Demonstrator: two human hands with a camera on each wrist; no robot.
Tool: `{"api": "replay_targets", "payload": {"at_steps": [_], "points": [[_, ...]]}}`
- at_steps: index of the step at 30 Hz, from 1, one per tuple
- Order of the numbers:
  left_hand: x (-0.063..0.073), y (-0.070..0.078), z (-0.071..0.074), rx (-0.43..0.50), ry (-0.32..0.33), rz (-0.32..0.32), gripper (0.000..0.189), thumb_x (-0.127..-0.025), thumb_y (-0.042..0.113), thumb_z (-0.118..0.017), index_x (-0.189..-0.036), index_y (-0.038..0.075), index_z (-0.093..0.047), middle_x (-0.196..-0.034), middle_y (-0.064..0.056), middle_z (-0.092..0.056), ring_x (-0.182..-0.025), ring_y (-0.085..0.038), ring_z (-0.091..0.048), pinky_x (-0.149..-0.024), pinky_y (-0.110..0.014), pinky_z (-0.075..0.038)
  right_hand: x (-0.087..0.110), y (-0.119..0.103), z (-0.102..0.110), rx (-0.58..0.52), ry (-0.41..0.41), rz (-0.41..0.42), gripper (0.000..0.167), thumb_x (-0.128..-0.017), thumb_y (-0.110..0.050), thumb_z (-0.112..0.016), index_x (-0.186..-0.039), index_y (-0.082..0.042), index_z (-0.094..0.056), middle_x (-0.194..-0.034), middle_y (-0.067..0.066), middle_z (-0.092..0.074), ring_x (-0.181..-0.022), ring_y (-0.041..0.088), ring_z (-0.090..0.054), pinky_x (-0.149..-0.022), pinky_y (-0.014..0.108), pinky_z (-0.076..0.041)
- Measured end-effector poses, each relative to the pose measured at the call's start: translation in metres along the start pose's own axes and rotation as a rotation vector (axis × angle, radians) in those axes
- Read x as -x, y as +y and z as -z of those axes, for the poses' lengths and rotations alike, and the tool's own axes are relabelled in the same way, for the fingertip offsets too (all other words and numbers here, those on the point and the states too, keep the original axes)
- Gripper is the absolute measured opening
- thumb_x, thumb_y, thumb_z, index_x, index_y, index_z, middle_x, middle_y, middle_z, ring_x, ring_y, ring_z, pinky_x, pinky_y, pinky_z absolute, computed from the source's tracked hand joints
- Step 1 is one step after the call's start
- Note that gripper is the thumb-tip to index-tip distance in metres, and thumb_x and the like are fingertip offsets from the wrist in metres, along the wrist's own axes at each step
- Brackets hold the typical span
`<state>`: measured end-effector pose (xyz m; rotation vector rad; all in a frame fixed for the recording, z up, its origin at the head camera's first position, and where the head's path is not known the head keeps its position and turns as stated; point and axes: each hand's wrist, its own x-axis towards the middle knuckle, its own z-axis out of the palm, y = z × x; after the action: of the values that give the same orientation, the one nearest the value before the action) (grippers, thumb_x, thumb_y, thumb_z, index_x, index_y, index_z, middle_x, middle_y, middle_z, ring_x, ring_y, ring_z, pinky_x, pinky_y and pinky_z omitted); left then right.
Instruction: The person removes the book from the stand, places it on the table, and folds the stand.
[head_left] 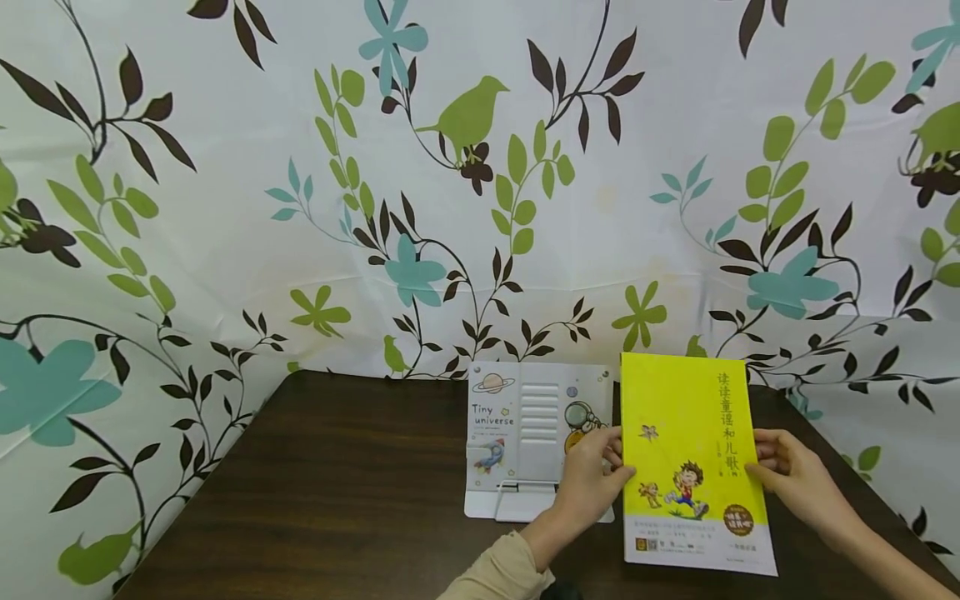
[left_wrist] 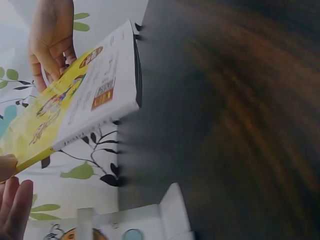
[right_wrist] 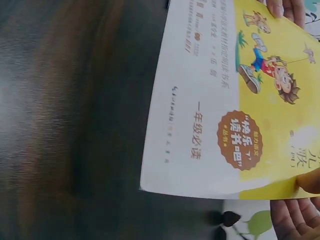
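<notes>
A yellow book (head_left: 675, 433) with a white lower band is held upright off the table, its cover with a cartoon child facing me. My left hand (head_left: 588, 477) grips its left edge, thumb on the front cover and fingers behind. On the opposite edge my right hand (head_left: 806, 483) pinches it the same way. The spine and bottom edge of the book (left_wrist: 85, 95) show in the left wrist view. Beside it, partly behind my left hand, stands a white book stand (head_left: 491, 425) printed "Tiny universe" with a rocket and a planet.
The dark wooden table (head_left: 322, 492) stretches off to the left. Behind it hangs a white cloth (head_left: 600, 217) patterned with leaves, flowers and birds. A wire holder (head_left: 506, 492) sits at the front of the stand. A small dark object (head_left: 561, 591) shows at the bottom edge.
</notes>
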<state>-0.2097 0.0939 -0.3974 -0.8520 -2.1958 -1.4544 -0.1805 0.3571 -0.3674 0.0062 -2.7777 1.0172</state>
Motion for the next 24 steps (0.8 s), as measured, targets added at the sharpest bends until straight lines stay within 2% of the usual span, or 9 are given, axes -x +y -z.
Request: {"api": "replay_targets", "payload": {"at_steps": [4, 9, 16, 24], "points": [[0.007, -0.003, -0.007, 0.037, -0.066, 0.084, 0.041, -0.075, 0.001, -0.071, -0.113, 0.001, -0.057, -0.086, 0.001, -0.055, -0.071, 0.002, -0.054, -0.06, -0.009, -0.044, 0.002, 0.01, -0.001, -0.023, -0.098, -0.103, 0.053, -0.085, -0.004, -0.055, -0.125, 0.017, -0.028, -0.1, 0.021, -0.053, -0.074, 0.01, -0.054, -0.058, 0.027, -0.048], [0.014, -0.007, -0.014, 0.083, -0.139, 0.168, 0.042, -0.076, 0.003, -0.07, -0.116, 0.002, -0.057, -0.087, 0.003, -0.055, -0.068, 0.004, -0.054, -0.06, -0.01, -0.044, 0.002, 0.022, -0.005, -0.049, -0.161, -0.191, 0.057, -0.085, -0.006, -0.056, -0.126, 0.019, -0.026, -0.101, 0.022, -0.052, -0.079, 0.018, -0.054, -0.059, 0.028, -0.047], [0.018, -0.014, -0.023, 0.136, -0.22, 0.208, 0.047, -0.076, 0.003, -0.07, -0.12, 0.002, -0.053, -0.09, 0.004, -0.053, -0.067, 0.005, -0.054, -0.058, -0.01, -0.045, -0.002, 0.031, -0.008, -0.061, -0.195, -0.236, 0.058, -0.085, -0.004, -0.057, -0.127, 0.02, -0.025, -0.1, 0.021, -0.053, -0.08, 0.02, -0.054, -0.061, 0.031, -0.049], [0.022, -0.017, -0.033, 0.189, -0.236, 0.309, 0.053, -0.074, 0.001, -0.071, -0.123, 0.001, -0.05, -0.087, 0.007, -0.051, -0.065, 0.004, -0.054, -0.055, -0.012, -0.045, -0.006, 0.04, -0.008, -0.069, -0.241, -0.286, 0.059, -0.083, -0.007, -0.059, -0.126, 0.019, -0.028, -0.095, 0.016, -0.055, -0.079, 0.02, -0.053, -0.062, 0.032, -0.047]]}}
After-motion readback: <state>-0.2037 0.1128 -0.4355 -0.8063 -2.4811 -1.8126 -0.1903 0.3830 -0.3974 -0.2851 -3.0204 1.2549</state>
